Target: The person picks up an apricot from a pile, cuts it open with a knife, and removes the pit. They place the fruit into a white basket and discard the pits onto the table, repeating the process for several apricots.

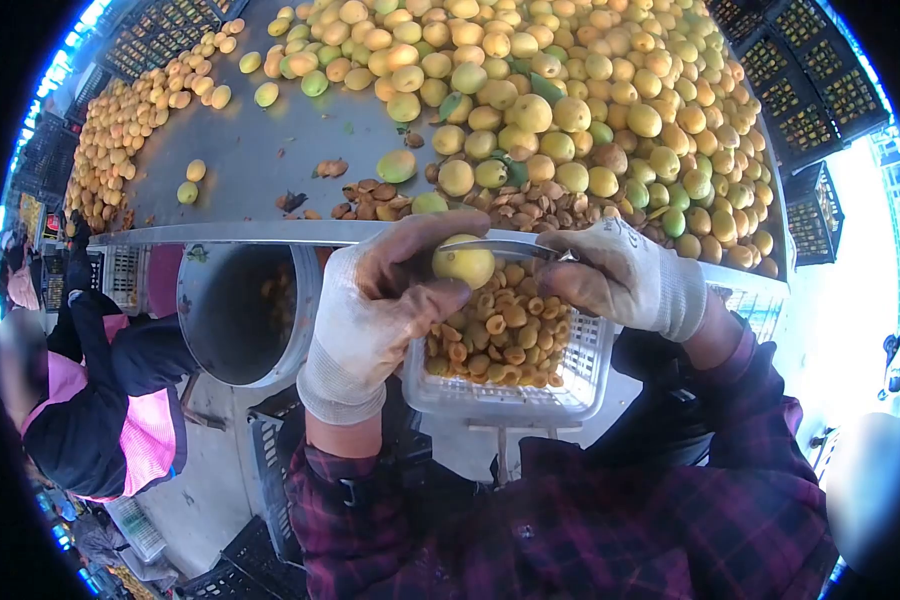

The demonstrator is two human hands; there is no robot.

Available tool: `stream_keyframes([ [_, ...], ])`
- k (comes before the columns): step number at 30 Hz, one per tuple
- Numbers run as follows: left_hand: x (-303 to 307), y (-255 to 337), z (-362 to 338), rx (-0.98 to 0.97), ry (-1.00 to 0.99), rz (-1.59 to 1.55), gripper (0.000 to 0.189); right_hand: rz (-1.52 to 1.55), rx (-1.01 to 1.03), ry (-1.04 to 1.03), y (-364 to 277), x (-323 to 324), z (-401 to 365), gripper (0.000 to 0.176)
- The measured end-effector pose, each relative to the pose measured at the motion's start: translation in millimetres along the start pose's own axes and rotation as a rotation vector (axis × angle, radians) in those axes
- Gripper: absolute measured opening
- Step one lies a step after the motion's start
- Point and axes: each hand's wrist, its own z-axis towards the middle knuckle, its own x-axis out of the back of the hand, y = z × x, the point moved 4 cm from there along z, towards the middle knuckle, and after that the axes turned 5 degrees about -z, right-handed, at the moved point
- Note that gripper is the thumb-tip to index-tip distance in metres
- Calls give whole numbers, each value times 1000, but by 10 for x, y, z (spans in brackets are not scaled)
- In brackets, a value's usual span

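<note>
My left hand [395,290], in a stained white glove, pinches a yellow apricot [463,262] between thumb and fingers. Opposite it, my gloved right hand [610,272] grips a small knife [510,246], its blade lying against the upper side of the fruit. Below both hands is a white plastic basket [510,400] with many halved apricots [505,325] in it. Just beyond my hands, a heap of brown apricot pits [535,207] lies along the table's near edge.
A metal table [240,150] carries a large pile of whole apricots [570,100]. At the left stands a grey bucket [235,340] with some fruit inside. A person in pink and black [110,400] sits farther left. Black crates [790,90] are stacked at the right.
</note>
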Motion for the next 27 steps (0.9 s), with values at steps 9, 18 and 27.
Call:
stream_keyframes([
  [9,-114,-90,116,-237,-43,-322,49,316,84,149,-145,-361,125,38],
  [18,-287,-87,262,-312,298,-220,48,-76,67,400,-61,-475,334,39],
  [27,-260,-143,243,-187,517,-268,33,489,166,485,-43,-732,594,34],
])
